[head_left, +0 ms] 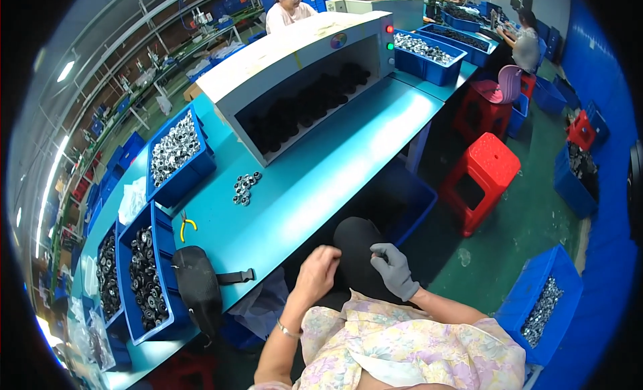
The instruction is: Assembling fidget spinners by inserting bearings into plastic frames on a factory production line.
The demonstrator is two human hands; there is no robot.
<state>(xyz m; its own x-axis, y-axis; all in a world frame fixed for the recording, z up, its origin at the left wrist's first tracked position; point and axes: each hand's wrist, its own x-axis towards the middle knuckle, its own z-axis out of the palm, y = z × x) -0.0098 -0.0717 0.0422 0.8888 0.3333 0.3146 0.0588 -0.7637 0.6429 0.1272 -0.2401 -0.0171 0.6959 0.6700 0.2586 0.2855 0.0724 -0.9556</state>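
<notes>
My left hand (pixel 318 275), bare with a bracelet at the wrist, hovers over my lap with its fingers curled together. Whatever it may hold is hidden. To its right is my right hand (pixel 395 271) in a grey glove, thumb and fingers closed near my dark-trousered knee (pixel 357 239). Something tiny may sit between those fingertips, too small to make out. The two hands are apart. Beyond them, on the teal table (pixel 301 209), lies a small group of silver and black round parts (pixel 245 187).
Blue bins of black wheels (pixel 144 276) and silver parts (pixel 175 151) line the left side, near yellow-handled pliers (pixel 187 228) and a black pouch (pixel 197 283). A white box-shaped machine (pixel 295 75) holds dark parts. Rightward are a red stool (pixel 485 169) and a bin of metal pieces (pixel 544 309). People sit farther off.
</notes>
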